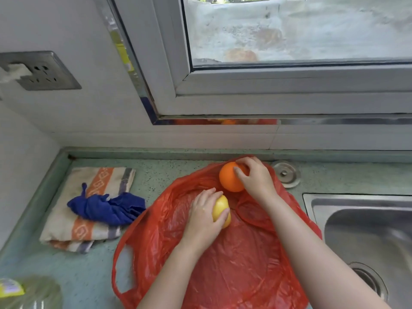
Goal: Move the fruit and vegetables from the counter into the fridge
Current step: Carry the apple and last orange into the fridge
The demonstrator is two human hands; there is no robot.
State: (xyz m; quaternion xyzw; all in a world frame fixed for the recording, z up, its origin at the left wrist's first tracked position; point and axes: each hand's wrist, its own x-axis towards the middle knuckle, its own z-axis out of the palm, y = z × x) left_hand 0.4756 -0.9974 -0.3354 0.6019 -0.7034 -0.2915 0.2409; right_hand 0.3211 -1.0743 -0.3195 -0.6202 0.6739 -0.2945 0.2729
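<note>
a yellow fruit (221, 210) is gripped by the left hand (204, 216); just beyond it, an orange (230, 177) is gripped by the right hand (256, 177), over a red bag (234, 264).

bag (234, 259): thin glossy crinkled plastic | sink (365, 233): brushed metal | counter (89, 275): speckled stone

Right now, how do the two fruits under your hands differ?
Colour: the orange fruit is deep orange, the yellow fruit pale yellow. Shape: the orange fruit looks round, the yellow fruit more oval. Place: the orange fruit sits farther back, gripped by the right hand; the yellow fruit sits nearer, with the left hand curled over it, hiding more of it. Both lie on the red plastic bag.
</note>
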